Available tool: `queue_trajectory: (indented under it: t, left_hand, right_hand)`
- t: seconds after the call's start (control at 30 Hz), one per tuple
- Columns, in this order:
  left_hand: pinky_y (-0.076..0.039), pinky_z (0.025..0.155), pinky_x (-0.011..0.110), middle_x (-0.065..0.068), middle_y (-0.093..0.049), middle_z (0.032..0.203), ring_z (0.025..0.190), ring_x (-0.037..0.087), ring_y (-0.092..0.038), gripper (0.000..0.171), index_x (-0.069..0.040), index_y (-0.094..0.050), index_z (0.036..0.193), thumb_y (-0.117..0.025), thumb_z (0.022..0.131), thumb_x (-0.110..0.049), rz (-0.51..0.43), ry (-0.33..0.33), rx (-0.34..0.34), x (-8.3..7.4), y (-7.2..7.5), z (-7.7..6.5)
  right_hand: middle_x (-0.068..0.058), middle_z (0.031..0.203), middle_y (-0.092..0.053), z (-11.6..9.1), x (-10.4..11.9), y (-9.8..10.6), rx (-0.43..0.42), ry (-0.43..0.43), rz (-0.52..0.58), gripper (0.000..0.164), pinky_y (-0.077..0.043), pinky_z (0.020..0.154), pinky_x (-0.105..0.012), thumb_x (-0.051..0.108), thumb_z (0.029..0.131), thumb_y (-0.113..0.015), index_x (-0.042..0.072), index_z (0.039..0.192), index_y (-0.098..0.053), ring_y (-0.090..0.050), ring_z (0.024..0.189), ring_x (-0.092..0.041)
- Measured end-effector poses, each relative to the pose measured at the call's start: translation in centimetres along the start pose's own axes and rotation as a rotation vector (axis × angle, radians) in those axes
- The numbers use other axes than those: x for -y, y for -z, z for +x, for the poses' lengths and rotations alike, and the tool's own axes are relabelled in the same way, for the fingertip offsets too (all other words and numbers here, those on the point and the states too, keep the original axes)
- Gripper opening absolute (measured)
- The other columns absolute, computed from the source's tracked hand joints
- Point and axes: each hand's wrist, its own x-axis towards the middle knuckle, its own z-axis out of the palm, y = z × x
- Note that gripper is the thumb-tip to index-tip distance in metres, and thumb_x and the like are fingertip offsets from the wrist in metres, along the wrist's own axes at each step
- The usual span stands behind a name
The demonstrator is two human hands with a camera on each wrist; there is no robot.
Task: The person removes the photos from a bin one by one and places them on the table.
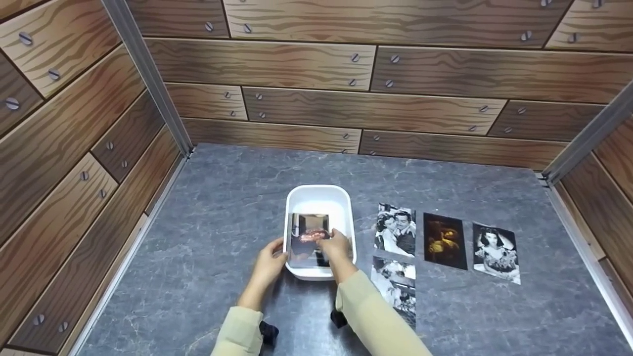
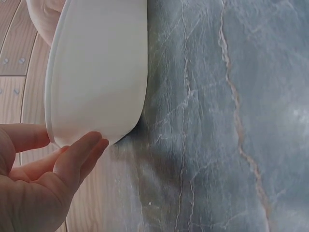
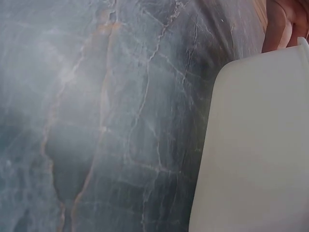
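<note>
A white plastic tub stands on the grey marbled surface, with a glossy colour photo print inside it showing a reddish shape on a dark background. At the tub's near left corner, my left hand grips the rim; in the left wrist view its thumb is at the edge and its fingers lie against the outer wall. My right hand reaches inside over the near right side and pinches the print's right edge, its fingertips partly hidden. Only the tub's outer wall and part of the left hand show in the right wrist view.
Right of the tub lie black-and-white photos of a couple and a woman, with a dark golden photo between them. Another black-and-white photo is partly under the right sleeve. Wood-patterned walls enclose the surface.
</note>
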Motion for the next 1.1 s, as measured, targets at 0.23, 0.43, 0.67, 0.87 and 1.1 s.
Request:
queue_trajectory:
  t: [0.23, 0.43, 0.67, 0.87, 1.1]
  left_hand:
    - [-0.055, 0.096, 0.039, 0.036, -0.055, 0.125, 0.113, 0.042, -0.061, 0.046, 0.017, -0.047, 0.131, -0.054, 0.088, 0.003, -0.055, -0.051, 0.020, 1.9, -0.4, 0.7]
    - [-0.056, 0.094, 0.039, 0.036, -0.056, 0.124, 0.111, 0.042, -0.062, 0.046, 0.017, -0.047, 0.131, -0.055, 0.088, 0.001, -0.052, -0.073, 0.025, 2.0, -0.4, 0.7]
    - [-0.054, 0.097, 0.044, 0.040, -0.053, 0.125, 0.114, 0.048, -0.057, 0.044, 0.021, -0.043, 0.130, -0.050, 0.089, 0.007, -0.011, -0.033, 0.038, 0.0, -0.2, 0.2]
    - [-0.052, 0.099, 0.046, 0.041, -0.051, 0.126, 0.115, 0.049, -0.056, 0.046, 0.022, -0.043, 0.131, -0.050, 0.087, 0.008, -0.048, -0.035, 0.031, 0.4, -0.2, 0.2]
    - [-0.053, 0.098, 0.045, 0.039, -0.051, 0.128, 0.116, 0.048, -0.056, 0.046, 0.021, -0.043, 0.132, -0.050, 0.088, 0.007, -0.044, -0.022, 0.023, 0.3, 0.0, 0.1]
  right_hand:
    - [-0.020, 0.124, -0.063, -2.4, 2.6, 1.8, -0.025, -0.044, -0.032, 0.057, -0.038, 0.106, -0.048, 0.023, 0.075, -0.074, 0.001, 0.126, -0.062, -0.050, 0.119, -0.042]
    - [-0.029, 0.127, -0.053, -7.7, 7.8, 5.1, -0.008, -0.117, -0.010, 0.051, -0.033, 0.110, -0.050, 0.011, 0.082, -0.063, -0.005, 0.130, -0.056, -0.043, 0.123, -0.044]
    - [-0.025, 0.113, -0.063, -8.2, 8.6, 5.2, -0.125, -0.031, 0.062, 0.044, -0.045, 0.099, -0.043, 0.009, 0.079, -0.070, -0.005, 0.120, -0.060, -0.054, 0.110, -0.040]
    - [-0.023, 0.102, -0.070, -7.7, 8.2, 5.5, -0.075, -0.013, 0.266, 0.035, -0.054, 0.077, -0.036, -0.001, 0.081, -0.068, -0.005, 0.115, -0.061, -0.065, 0.091, -0.031]
    - [-0.020, 0.092, -0.071, -7.5, 9.3, 7.1, -0.077, 0.025, 0.293, 0.022, -0.052, 0.069, -0.025, 0.001, 0.081, -0.069, -0.008, 0.101, -0.067, -0.064, 0.079, -0.021]
